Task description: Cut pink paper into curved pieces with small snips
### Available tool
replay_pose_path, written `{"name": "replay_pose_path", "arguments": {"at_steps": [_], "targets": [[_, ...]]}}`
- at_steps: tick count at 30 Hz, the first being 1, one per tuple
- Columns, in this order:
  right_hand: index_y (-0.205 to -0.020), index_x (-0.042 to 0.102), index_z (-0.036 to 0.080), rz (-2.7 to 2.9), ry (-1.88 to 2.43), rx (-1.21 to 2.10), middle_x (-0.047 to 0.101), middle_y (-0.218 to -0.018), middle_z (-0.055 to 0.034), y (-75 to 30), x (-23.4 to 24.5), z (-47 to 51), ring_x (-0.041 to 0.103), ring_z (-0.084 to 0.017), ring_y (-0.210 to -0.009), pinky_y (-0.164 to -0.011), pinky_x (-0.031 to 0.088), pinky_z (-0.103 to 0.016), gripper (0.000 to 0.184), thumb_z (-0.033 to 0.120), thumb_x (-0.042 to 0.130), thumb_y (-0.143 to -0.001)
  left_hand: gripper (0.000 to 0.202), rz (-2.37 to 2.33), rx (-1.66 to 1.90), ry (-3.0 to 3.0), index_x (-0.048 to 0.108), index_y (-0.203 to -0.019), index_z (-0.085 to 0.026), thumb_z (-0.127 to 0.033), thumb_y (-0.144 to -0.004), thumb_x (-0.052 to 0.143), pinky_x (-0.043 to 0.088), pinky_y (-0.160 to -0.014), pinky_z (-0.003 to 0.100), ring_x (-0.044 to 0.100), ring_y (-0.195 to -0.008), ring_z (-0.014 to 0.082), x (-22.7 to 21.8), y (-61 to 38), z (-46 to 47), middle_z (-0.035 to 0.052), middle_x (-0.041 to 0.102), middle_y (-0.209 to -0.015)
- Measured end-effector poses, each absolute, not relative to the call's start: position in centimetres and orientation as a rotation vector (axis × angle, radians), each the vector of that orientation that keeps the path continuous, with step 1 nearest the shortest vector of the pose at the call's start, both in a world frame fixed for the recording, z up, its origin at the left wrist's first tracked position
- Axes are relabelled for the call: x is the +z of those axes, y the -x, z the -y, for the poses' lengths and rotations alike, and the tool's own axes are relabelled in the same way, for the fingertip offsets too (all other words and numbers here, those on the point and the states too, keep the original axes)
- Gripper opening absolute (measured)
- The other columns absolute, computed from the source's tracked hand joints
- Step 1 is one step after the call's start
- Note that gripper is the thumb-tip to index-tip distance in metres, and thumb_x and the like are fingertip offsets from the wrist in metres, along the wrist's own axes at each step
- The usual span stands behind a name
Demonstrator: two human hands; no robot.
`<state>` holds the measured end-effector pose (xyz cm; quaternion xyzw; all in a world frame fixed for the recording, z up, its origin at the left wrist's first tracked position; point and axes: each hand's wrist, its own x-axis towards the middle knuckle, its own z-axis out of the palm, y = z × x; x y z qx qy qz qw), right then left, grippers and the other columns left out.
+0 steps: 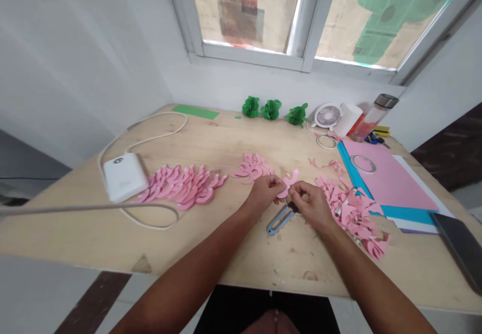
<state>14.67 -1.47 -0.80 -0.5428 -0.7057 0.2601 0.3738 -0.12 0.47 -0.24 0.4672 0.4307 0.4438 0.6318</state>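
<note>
Holds a small curved pink paper cutout between both hands, over the wooden table; pinches its left side with the left hand, thumb and fingertips closed on the paper; pinches its right side with the right hand, fingertips likewise drawn together; shows the cutout's upper end standing clear between the hands, with the lower part mostly hidden by fingers; cannot tell just where each fingertip meets the edge.

Has a blue-framed hand tool lying just below the cutout, slanting up toward the right hand, with a dark end partly covered there; cannot tell whether touching that hand.

Has a small heap of pink cutouts just beyond the left hand; shows a larger overlapping spread of curved pink cutouts farther left, close beside a white power bank; bears a pile of pink paper scraps right beside the right hand and forearm; has a pink paper sheet beyond those scraps, with a tape ring resting on top.
</note>
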Motion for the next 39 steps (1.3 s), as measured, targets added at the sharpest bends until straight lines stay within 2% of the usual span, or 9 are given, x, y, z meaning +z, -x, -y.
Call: {"name": "replay_pose_path", "arguments": {"at_steps": [39], "targets": [[-0.067,0.057,0.017,1.822,1.408,0.679,0.056,-0.057,0.0004,-14.65,-0.64,1.47,0.049,-0.011,-0.052,-0.049,0.038,-0.021,0.022,0.032,0.050,-0.080,0.014,-0.978,1.015,-1.062,0.052,-0.059,-0.014,-0.024,-0.063,0.061,0.038,-0.044,0.019,0.050,-0.044,0.0077,-0.34,0.07,-0.57,-0.0013,0.054,-0.050]]}}
